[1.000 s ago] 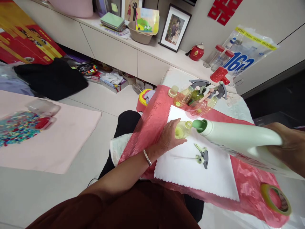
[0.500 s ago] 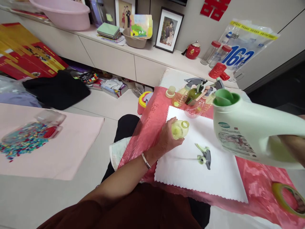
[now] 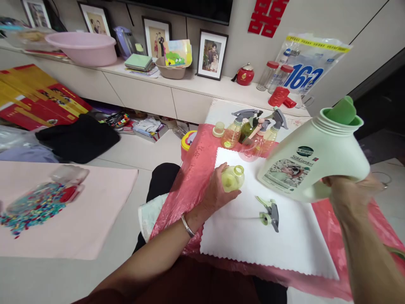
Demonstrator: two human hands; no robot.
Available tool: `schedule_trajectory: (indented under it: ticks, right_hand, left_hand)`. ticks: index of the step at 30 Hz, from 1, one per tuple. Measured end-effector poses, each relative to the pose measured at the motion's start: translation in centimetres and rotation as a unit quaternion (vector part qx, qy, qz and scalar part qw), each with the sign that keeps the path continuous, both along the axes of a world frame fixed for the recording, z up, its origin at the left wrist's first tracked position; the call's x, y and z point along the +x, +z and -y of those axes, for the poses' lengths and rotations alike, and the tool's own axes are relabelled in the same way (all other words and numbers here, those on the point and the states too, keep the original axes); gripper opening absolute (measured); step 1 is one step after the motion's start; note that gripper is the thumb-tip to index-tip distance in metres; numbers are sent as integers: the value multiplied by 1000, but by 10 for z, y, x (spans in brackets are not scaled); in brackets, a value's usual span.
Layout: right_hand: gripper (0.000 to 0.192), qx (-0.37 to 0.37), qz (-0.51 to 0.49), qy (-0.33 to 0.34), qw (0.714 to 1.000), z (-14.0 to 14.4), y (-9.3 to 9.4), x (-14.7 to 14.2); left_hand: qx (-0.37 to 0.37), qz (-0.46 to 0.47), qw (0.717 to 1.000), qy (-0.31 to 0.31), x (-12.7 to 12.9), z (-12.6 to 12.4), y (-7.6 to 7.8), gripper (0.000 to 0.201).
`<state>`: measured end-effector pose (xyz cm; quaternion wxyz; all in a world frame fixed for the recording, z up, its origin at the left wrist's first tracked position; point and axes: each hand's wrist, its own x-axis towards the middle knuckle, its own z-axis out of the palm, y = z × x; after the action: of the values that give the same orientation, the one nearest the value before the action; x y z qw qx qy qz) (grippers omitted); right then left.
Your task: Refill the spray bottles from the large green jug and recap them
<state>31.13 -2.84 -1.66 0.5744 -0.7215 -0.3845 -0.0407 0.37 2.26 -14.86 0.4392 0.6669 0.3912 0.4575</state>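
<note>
My left hand [image 3: 212, 192] wraps round a small yellow-green clear bottle [image 3: 233, 180] with an uncapped neck. At the right, my right hand [image 3: 351, 192] grips the handle of a large pale-green laundry detergent jug [image 3: 303, 164], held above the table. The jug leans slightly; its mouth is uncapped, with a green spout inside. Between the two, a grey and green trigger spray head [image 3: 271, 214] with a thin tube lies on a white scalloped sheet [image 3: 247, 245]. Several spray bottles [image 3: 232, 134] stand behind the sheet beside a pale cap [image 3: 218, 129].
Red plastic film [image 3: 186, 177] covers the table under the sheet. Behind is a cabinet [image 3: 190, 101] with picture frames [image 3: 212, 55], a pink basin [image 3: 91, 48], lidded glass jars [image 3: 267, 76] and a large plastic bag [image 3: 311, 67]. Colourful beads [image 3: 41, 207] lie on a pink surface at left.
The jug has turned from lying nearly sideways to more upright, and more of my right hand and forearm shows. The left hand still holds the bottle. The view has shifted slightly.
</note>
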Motion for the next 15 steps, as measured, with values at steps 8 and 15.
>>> schedule_trajectory:
  ticks: [8, 15]
  right_hand:
    - [33, 62, -73, 77, 992, -14, -34, -5]
    - [40, -7, -85, 47, 995, -10, -46, 2]
  left_hand:
    - [-2, -2, 1000, -2, 1, 0, -6, 110]
    - [-4, -29, 999, -15, -3, 0, 0, 101]
